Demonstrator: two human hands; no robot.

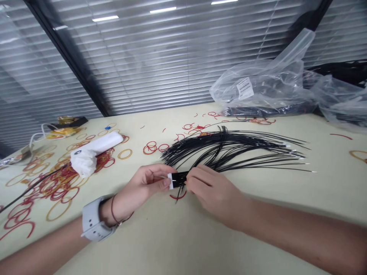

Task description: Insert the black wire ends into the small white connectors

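A bundle of thin black wires (179,178) with a white connector (171,181) at its left end is held low over the table. My left hand (150,180) pinches the connector end between thumb and fingers. Just to the right, my right hand (208,187) is closed round the same bundle, its fingertips hidden against the wires. From there the wires fan out to the right. More loose black wires (200,143) lie behind my hands, some with pale tips. Under the bundle sits a red band piece (178,197).
Red and yellow rubber bands (69,181) are scattered at the left, around a white roll-shaped object (107,143) and crumpled white material (83,162). Clear plastic bags (258,82) with black contents stand at the back right. Window blinds (160,61) rise behind the table (143,236).
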